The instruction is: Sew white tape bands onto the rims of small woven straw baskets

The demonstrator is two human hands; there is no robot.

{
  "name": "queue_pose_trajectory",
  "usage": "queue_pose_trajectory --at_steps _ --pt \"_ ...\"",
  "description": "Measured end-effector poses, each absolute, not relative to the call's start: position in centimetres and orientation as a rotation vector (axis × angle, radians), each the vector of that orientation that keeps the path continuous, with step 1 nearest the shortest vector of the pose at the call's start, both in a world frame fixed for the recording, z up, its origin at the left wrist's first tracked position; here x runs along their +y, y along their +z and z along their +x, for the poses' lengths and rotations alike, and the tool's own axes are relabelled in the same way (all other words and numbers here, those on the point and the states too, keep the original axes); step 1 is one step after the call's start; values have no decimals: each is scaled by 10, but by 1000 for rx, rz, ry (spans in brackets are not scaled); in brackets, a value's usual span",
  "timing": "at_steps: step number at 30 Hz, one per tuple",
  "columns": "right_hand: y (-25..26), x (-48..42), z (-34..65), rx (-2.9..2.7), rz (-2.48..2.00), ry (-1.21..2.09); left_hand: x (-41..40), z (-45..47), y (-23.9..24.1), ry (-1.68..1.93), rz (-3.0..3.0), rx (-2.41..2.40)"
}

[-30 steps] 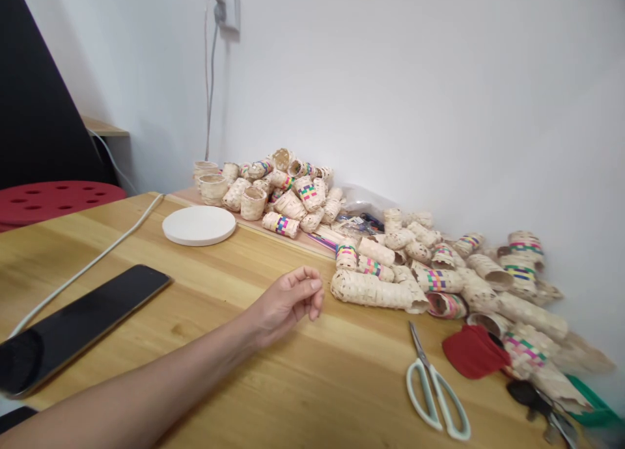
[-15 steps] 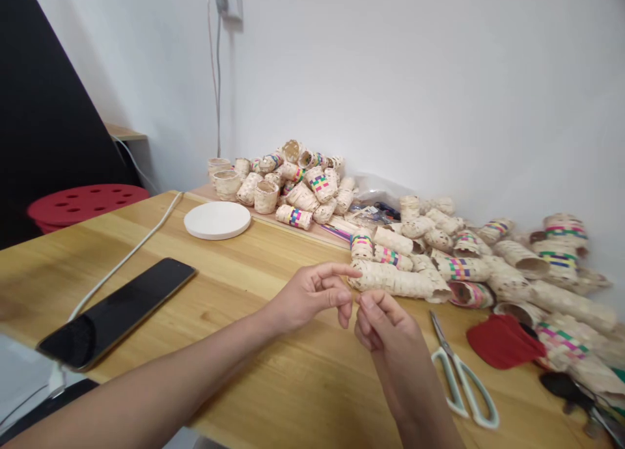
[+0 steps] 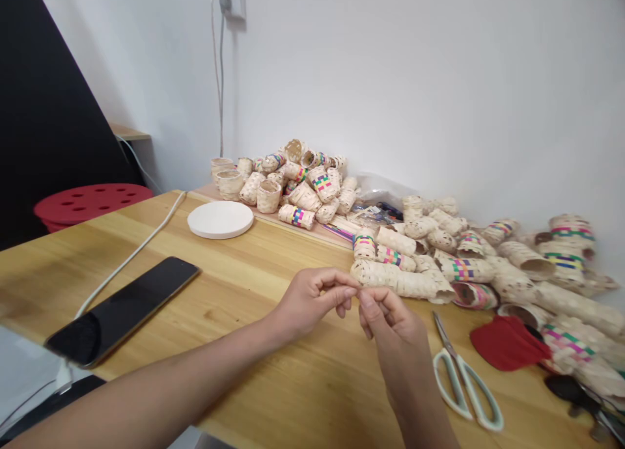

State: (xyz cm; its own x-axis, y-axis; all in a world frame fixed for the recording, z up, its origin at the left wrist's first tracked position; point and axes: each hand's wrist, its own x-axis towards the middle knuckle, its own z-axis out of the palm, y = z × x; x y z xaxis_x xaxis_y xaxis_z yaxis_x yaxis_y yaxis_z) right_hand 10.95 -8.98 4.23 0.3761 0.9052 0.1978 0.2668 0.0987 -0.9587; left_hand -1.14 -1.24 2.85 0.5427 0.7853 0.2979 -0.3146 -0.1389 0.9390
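The left hand (image 3: 305, 302) and right hand (image 3: 403, 335) have just drawn closer, fingers pinched closed, apparently at one small spot; I can't tell whether anything's between them. The long woven tube (image 3: 398, 280) lies just beyond, at two o'clock, scissors (image 3: 456, 360) at four

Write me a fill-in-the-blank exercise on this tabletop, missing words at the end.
1. Of the left hand and the right hand, the ____ one is nearer the scissors.
2. Measured end to end, the plain woven tube just beyond the hands is ____ than the banded tube behind it.
3. The round flat disc is coloured ____.
4. The phone lies on the ____ side of the picture.

Missing words: right; longer; white; left.
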Motion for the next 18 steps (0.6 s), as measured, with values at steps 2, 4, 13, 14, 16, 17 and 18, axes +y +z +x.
queue_pose_trajectory --at_steps 2,4,13,14,16,17,18 --pt "44 -90 108 -1134 -1438 665 -13 -12 29 1024 1462 457" --pt "45 -90 106 -1150 -1441 666 -13 -14 30 1049 1527 478" --pt "44 -91 107 -1257 -1506 515 -15 -15 28 1075 1726 551" --pt "42 -91 108 -1289 -1515 484 -16 -15 28 1077 1714 549" --pt "39 -90 112 -1325 -1523 455 -15 -14 27 1078 1670 544" --pt "38 -89 113 -1327 -1528 456 -14 -14 27 1084 1631 541" --pt "37 -89 114 -1318 -1537 464 -12 -14 27 1095 1583 541"
